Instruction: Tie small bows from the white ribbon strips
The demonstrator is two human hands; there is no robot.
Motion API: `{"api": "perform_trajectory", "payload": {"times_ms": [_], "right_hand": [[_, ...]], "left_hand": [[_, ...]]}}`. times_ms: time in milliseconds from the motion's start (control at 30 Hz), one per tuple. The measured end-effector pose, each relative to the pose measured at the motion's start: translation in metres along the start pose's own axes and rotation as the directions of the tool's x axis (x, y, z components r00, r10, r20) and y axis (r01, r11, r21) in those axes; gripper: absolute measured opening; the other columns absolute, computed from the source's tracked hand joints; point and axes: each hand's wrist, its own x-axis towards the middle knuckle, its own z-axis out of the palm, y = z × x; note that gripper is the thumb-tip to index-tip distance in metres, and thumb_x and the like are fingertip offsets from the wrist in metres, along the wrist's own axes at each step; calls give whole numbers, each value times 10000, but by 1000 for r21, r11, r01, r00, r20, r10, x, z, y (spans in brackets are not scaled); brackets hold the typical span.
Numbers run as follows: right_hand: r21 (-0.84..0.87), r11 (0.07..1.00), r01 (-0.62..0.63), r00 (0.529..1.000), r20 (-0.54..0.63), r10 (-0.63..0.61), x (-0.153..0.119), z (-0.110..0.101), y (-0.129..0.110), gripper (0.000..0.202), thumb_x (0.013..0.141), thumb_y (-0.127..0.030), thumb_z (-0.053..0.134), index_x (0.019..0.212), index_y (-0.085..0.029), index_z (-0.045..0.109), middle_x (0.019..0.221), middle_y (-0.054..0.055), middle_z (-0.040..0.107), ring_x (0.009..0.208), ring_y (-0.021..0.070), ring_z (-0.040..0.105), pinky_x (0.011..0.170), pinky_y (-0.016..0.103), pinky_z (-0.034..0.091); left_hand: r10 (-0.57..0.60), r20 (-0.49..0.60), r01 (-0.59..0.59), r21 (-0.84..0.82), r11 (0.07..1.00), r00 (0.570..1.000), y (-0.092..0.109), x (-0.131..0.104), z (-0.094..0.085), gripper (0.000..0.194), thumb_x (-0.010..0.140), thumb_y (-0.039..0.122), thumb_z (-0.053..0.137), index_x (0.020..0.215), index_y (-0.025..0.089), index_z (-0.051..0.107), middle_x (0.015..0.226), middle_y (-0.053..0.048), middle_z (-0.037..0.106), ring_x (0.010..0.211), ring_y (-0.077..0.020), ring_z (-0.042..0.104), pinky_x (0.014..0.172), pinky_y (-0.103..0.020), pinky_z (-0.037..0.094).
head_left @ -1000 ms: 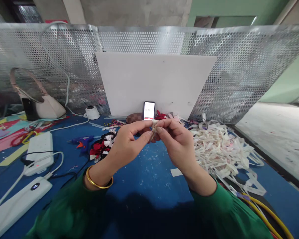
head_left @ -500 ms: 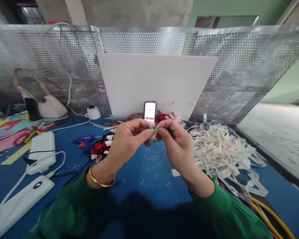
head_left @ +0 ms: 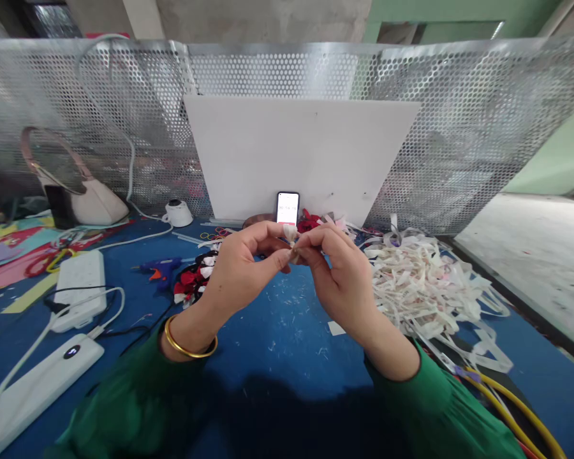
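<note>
Both hands meet above the middle of the blue table, in front of a lit phone (head_left: 287, 208). My left hand (head_left: 249, 261) pinches a small whitish fabric piece (head_left: 289, 233) between thumb and fingers. My right hand (head_left: 337, 271) is closed on the lower end of the same piece, its fingertips touching those of the left. The white part of the piece sticks up above the fingertips. Beside my left hand lies a heap of red, black and white fabric pieces (head_left: 189, 284). Right of my right hand is a big pile of whitish ribbon (head_left: 416, 280).
A blue glue gun (head_left: 161, 268), white power strip (head_left: 80, 287) and power bank (head_left: 43, 389) with cables occupy the left. Behind them stand a handbag (head_left: 98, 203) and a small white device (head_left: 178, 213). A white board (head_left: 301, 153) leans at the back. Yellow-handled scissors (head_left: 511, 408) lie front right.
The fingers of my right hand have shifted slightly left and lower on the piece, and more of its white part shows upright. The whole view has shifted slightly.
</note>
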Motion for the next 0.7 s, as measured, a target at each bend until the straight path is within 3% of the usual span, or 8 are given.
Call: {"api": "perform_trajectory", "payload": {"times_ms": [200,300,467,700], "right_hand": [[123,984,-128,991,-33,133,0,4,-3,146,966,-114,516,871,-204,580,820,-15,618,712,84,611,657,234,503],[176,972,-156,987,-19,162,0,4,-5,152,961,-115,520,855,-205,581,798,-18,616,698,83,604,651,233,509],[252,947,-197,978,-17,208,0,3,-8,133,942,-123,535,853,-203,592,799,-12,625,698,98,618,647,252,527],[361,877,-318,941,7,338,1,7,-5,97,932,-145,551,857,-183,599,683,-29,619,608,94,593,592,251,497]], "left_hand": [[-24,85,37,-159,987,996,-6,1,-2,202,826,179,706,1026,205,708,768,11,708,667,-126,664,653,-254,563],[-7,83,15,-94,996,997,-5,1,-2,219,848,188,679,1062,206,718,749,10,710,668,-128,668,670,-256,563],[109,-6,-106,175,979,994,3,-3,1,279,804,103,675,1059,190,748,745,4,744,663,-126,681,697,-250,567],[23,8,-23,30,999,1000,-4,1,0,195,913,209,605,980,208,788,640,20,670,525,-90,601,532,-215,524]]}}
